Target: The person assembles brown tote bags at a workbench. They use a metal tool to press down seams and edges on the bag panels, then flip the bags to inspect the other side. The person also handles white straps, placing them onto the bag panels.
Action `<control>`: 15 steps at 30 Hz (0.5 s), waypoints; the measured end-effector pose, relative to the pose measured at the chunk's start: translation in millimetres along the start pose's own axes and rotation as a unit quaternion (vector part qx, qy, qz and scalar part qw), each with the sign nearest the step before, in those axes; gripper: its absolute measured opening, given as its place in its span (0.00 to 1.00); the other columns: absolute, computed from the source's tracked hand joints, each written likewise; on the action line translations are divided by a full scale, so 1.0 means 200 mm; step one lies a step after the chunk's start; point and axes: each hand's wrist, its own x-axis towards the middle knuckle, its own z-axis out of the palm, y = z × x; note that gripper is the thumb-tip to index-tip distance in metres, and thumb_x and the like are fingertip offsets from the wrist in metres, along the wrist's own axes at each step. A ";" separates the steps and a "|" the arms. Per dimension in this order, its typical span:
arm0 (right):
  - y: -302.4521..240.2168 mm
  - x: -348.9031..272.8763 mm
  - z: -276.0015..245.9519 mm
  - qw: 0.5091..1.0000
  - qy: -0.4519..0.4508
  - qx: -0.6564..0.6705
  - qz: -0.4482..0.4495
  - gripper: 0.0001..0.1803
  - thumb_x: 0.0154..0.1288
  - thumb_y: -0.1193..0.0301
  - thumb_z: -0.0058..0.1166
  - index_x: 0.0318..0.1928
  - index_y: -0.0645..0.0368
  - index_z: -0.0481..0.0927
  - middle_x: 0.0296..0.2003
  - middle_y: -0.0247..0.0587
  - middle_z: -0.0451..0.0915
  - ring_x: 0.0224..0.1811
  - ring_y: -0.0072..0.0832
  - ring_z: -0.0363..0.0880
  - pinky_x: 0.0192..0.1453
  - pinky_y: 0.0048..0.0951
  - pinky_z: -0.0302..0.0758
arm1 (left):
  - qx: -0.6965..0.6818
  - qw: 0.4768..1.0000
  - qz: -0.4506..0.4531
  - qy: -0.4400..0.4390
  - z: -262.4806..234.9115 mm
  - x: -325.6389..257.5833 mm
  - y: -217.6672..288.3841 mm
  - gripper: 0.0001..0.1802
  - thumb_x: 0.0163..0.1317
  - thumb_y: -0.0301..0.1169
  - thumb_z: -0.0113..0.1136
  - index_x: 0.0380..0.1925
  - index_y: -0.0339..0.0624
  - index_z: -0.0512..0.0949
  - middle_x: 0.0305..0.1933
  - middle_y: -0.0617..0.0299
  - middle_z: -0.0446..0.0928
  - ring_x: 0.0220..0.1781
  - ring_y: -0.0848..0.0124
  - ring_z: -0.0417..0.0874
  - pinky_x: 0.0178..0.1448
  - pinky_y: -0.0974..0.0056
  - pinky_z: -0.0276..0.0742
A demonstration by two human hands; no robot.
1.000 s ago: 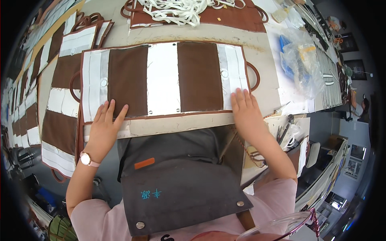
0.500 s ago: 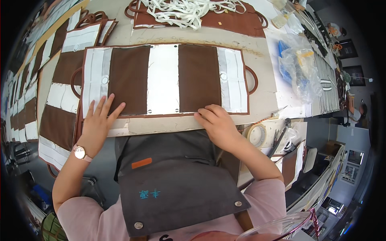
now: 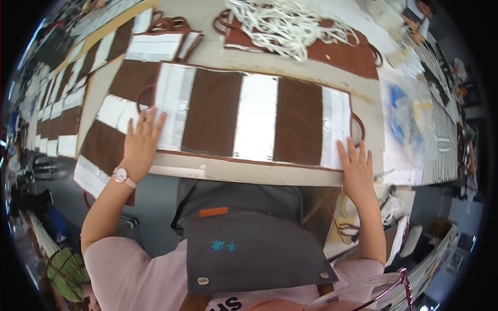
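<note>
An opened-out bag panel (image 3: 212,111) lies flat on the table before me, brown and white strips facing up. It has reddish-brown trim along its edges and a round snap on each pale end strip. A brown loop handle (image 3: 359,127) sticks out at its right end, another at the left. My left hand (image 3: 141,145) lies open with fingers spread over the panel's left end, wearing a watch (image 3: 121,174) on its wrist. At the near right corner, my right hand (image 3: 357,163) is open too, its fingertips touching the edge.
A similar brown-and-white panel (image 3: 106,140) hangs over the table's left side. White cords (image 3: 290,31) lie tangled on a brown piece (image 3: 342,49) at the back. Clear plastic bags (image 3: 417,114) lie to the right. More striped pieces (image 3: 67,124) are spread at far left.
My right hand has slid right from the middle of the near edge to the right corner, its fingers now outstretched. My left hand has moved toward the panel's left end. The view has shifted.
</note>
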 end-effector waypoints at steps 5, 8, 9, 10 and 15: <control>0.01 -0.01 0.12 0.999 0.035 0.008 -0.018 0.38 0.64 0.82 0.45 0.76 0.59 0.57 0.76 0.57 0.55 0.77 0.59 0.55 0.78 0.62 0.52 | -0.029 0.994 0.021 0.105 -0.03 -0.03 -0.04 0.35 0.65 0.24 0.50 0.74 0.48 0.62 0.78 0.54 0.60 0.79 0.56 0.62 0.79 0.44 0.56; 0.02 0.01 0.14 0.999 0.043 -0.015 -0.025 0.36 0.66 0.81 0.43 0.75 0.57 0.60 0.75 0.55 0.59 0.75 0.57 0.58 0.77 0.60 0.53 | -0.059 0.994 0.026 0.088 -0.05 -0.07 -0.08 0.35 0.63 0.22 0.52 0.73 0.50 0.65 0.77 0.56 0.63 0.78 0.57 0.63 0.80 0.43 0.53; 0.06 0.02 0.14 0.999 0.044 -0.020 -0.024 0.36 0.65 0.82 0.44 0.75 0.56 0.61 0.74 0.55 0.60 0.75 0.56 0.59 0.77 0.60 0.54 | -0.073 0.993 0.029 0.084 -0.05 -0.08 -0.10 0.35 0.63 0.22 0.53 0.72 0.51 0.66 0.77 0.56 0.63 0.78 0.57 0.63 0.80 0.43 0.53; 0.10 0.04 0.15 0.998 0.046 -0.023 -0.023 0.36 0.64 0.82 0.45 0.74 0.55 0.62 0.73 0.55 0.62 0.75 0.56 0.60 0.77 0.60 0.54 | -0.085 0.993 0.033 0.079 -0.05 -0.10 -0.11 0.34 0.62 0.21 0.53 0.71 0.52 0.68 0.77 0.56 0.63 0.78 0.57 0.64 0.80 0.43 0.53; 0.32 0.12 0.20 0.987 0.145 0.064 -0.038 0.34 0.56 0.82 0.56 0.66 0.55 0.71 0.60 0.49 0.75 0.71 0.54 0.65 0.75 0.58 0.58 | -0.192 0.975 0.027 0.113 -0.12 -0.06 -0.16 0.34 0.53 0.21 0.64 0.63 0.54 0.76 0.69 0.59 0.73 0.76 0.56 0.67 0.80 0.43 0.53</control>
